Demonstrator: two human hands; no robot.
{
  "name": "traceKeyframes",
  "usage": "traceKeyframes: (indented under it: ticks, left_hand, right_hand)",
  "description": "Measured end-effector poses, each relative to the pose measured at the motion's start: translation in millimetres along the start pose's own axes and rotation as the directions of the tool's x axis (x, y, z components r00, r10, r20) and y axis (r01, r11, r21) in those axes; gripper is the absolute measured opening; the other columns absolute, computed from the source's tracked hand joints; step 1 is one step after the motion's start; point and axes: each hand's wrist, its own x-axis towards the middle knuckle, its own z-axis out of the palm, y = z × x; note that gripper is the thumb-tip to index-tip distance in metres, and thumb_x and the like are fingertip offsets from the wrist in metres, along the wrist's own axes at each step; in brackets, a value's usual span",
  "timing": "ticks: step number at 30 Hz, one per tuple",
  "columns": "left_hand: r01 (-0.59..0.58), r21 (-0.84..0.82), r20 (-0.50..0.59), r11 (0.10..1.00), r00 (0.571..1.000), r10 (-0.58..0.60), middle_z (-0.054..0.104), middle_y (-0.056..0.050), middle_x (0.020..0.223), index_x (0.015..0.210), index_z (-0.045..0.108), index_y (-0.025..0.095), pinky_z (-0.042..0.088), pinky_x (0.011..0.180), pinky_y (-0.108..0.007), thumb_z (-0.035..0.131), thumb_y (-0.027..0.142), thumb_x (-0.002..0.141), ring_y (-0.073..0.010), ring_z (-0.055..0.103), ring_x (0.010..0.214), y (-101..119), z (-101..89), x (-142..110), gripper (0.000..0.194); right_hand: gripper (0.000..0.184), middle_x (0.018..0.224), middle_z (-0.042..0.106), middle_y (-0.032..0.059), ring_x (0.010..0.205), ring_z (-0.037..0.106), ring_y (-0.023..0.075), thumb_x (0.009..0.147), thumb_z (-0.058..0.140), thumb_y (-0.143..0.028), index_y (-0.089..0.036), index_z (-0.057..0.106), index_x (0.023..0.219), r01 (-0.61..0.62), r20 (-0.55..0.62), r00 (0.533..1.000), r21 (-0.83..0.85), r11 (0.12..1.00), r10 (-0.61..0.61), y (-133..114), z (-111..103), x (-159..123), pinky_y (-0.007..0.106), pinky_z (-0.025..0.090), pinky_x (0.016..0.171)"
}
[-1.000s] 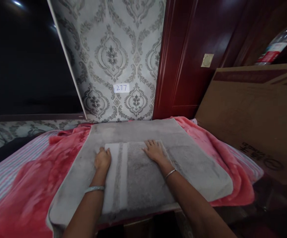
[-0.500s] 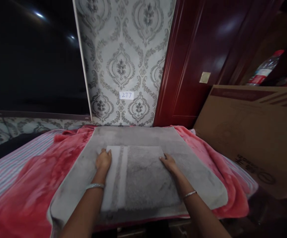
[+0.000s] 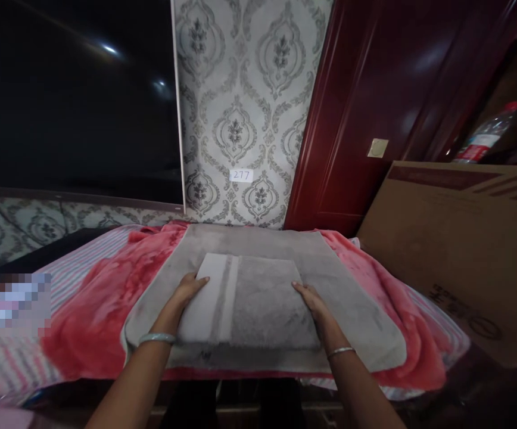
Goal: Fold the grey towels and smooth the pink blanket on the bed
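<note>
A folded towel [image 3: 270, 304], grey with white bands near its left side, lies on a larger grey cloth [image 3: 361, 325]. My left hand [image 3: 190, 288] grips the towel's left edge, with the thumb on top and the other fingers partly hidden at the side. On the opposite edge, my right hand [image 3: 311, 299] has its thumb over the towel's upper face; its remaining fingers are mostly out of sight along the edge. Under the grey cloth spreads a red-pink plush blanket [image 3: 102, 304].
Striped bedding [image 3: 12, 360] shows at the left beneath the blanket. To the right stands a large cardboard box [image 3: 455, 250], with a plastic bottle [image 3: 486, 138] behind it. A dark television screen [image 3: 71, 101] and patterned wall [image 3: 236, 77] rise at the back.
My view has turned slightly left. The towel's near edge sits farther from me, and its surface looks flatter. My left thumb now lies over the white end; both hands remain at the sides.
</note>
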Motion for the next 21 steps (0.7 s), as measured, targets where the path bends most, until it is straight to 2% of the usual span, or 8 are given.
traceKeyframes:
  ticks: [5,9,14,18,21]
  left_hand:
    - [0.026,-0.203,0.132,0.979,0.991,0.001,0.076,-0.011,0.082,0.090,0.071,0.012,0.054,0.061,-0.032,0.085,0.049,0.050,-0.0275,0.070,0.072,-4.0,-8.2,-22.2,0.056]
    - [0.053,-0.281,0.185,0.958,0.983,-0.001,0.077,-0.013,0.088,0.098,0.071,0.010,0.055,0.064,-0.033,0.087,0.053,0.047,-0.0268,0.070,0.074,-3.2,-11.2,-28.9,0.068]
    - [0.049,-0.273,0.169,0.961,0.986,-0.002,0.078,-0.011,0.092,0.105,0.070,0.011,0.056,0.066,-0.032,0.083,0.042,0.062,-0.0237,0.071,0.073,-5.5,-6.9,-28.6,0.054]
    - [0.037,-0.293,0.101,0.955,0.995,-0.007,0.078,-0.011,0.091,0.103,0.069,0.010,0.057,0.067,-0.031,0.079,0.028,0.072,-0.0223,0.072,0.075,-15.5,-0.5,-19.1,0.037]
    - [0.032,-0.288,0.091,0.957,0.996,-0.006,0.078,-0.012,0.093,0.103,0.068,0.011,0.058,0.069,-0.031,0.077,0.027,0.074,-0.0231,0.073,0.078,-25.8,2.2,-10.3,0.034]
  right_hand:
    - [0.032,0.087,0.077,0.0105,0.089,0.073,0.0275,0.074,0.069,-0.043,-0.017,0.072,0.092,0.038,0.003,0.999,0.079,0.996,-0.038,5.7,-1.6,-4.9,0.038,0.057,0.082]
    - [0.036,0.090,0.077,0.0104,0.091,0.072,0.0281,0.070,0.069,-0.046,-0.017,0.071,0.090,0.091,-0.002,0.996,0.065,0.994,-0.091,7.9,-4.5,-6.9,0.040,0.056,0.086]
    - [0.045,0.091,0.077,0.0111,0.092,0.071,0.0304,0.067,0.071,-0.054,-0.016,0.072,0.091,0.181,-0.033,0.983,0.011,0.983,-0.181,7.9,-2.0,-8.4,0.043,0.054,0.088]
    - [0.047,0.085,0.077,0.0107,0.085,0.072,0.0300,0.065,0.072,-0.056,-0.017,0.073,0.091,0.119,-0.005,0.993,0.051,0.992,-0.119,4.1,-0.1,-12.8,0.044,0.055,0.084]
    - [0.047,0.082,0.077,0.0106,0.082,0.072,0.0296,0.067,0.071,-0.060,-0.017,0.073,0.087,0.075,0.004,0.997,0.048,0.996,-0.075,-1.0,0.5,-17.6,0.043,0.056,0.082]
